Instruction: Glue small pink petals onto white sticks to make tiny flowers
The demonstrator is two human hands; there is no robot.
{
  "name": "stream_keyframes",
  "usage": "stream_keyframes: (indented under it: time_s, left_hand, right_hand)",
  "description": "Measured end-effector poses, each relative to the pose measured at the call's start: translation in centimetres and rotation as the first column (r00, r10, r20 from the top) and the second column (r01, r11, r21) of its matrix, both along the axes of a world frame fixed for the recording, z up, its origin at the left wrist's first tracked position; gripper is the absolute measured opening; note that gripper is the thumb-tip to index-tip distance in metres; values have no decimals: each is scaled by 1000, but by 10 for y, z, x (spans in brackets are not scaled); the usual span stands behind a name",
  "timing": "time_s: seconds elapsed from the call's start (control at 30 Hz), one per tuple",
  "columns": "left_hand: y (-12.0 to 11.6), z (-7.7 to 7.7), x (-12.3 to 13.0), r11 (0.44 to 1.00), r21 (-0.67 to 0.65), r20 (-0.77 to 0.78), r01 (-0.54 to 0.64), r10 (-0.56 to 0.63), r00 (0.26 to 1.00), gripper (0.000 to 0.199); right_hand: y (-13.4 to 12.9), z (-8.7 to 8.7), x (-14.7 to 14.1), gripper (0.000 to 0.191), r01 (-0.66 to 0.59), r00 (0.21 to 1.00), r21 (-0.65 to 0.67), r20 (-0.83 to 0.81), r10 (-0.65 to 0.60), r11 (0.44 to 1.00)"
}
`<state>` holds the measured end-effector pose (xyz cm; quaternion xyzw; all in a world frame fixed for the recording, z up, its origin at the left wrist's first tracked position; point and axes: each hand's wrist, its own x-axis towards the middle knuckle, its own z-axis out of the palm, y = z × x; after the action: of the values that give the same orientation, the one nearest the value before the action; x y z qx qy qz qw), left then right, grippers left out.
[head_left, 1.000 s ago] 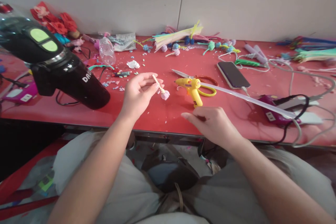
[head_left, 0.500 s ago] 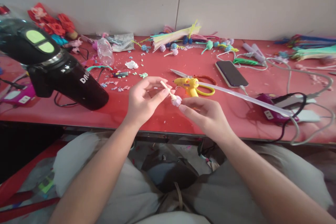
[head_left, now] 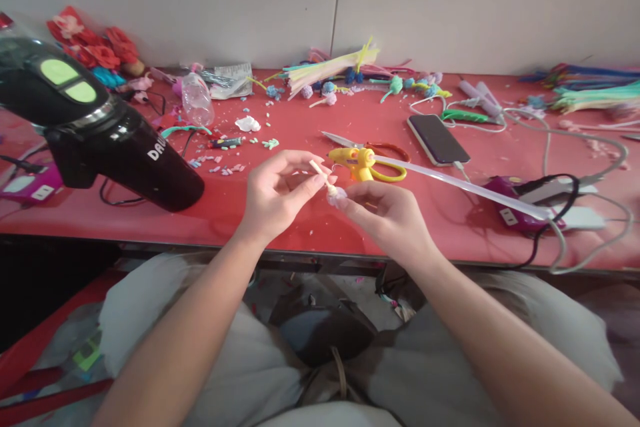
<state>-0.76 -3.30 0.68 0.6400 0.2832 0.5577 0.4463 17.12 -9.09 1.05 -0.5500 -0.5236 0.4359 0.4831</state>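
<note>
Between thumb and fingers, my left hand (head_left: 280, 193) pinches the pale stem of a small pipe-cleaner flower (head_left: 336, 195). Its lilac head points down toward the right. The thumb and fingertips of my right hand (head_left: 383, 210) press on that lilac head from the right side. Just beyond the hands, a yellow hot glue gun (head_left: 354, 159) lies on the table with a long clear glue stick (head_left: 465, 188) sticking out of its back. Scissors (head_left: 389, 170) with red and yellow handles lie under and behind the glue gun.
A black handheld vacuum (head_left: 135, 147) stands tilted at the left on the red table (head_left: 225, 213). A phone (head_left: 439, 139) on a cable and a purple power strip (head_left: 505, 203) lie at the right. Pipe-cleaner bundles (head_left: 330, 70), a plastic bottle (head_left: 197, 99) and scraps lie farther back.
My right fingers have closed in on the lilac head and now cover more of it. The left hand keeps its pinch on the stem. The whole view has shifted slightly.
</note>
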Motion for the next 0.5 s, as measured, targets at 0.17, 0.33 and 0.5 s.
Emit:
stream_keyframes:
  time_s: [0.17,0.33,0.5]
  left_hand:
    - [-1,0,2,1000,-2,-5,-12,12,1000,18]
    - [-3,0,4,999,-11,-31,-36,36,999,20]
    - [6,-1,-1,996,-63,-64,-70,66,996,24]
  right_hand:
    - [0,-1,0,29,10,1000,-6,2,-10,1000]
    - [2,-4,-1,30,19,1000,-6,17,-19,1000]
    - [4,-5,14,32,-96,977,-30,188,100,995]
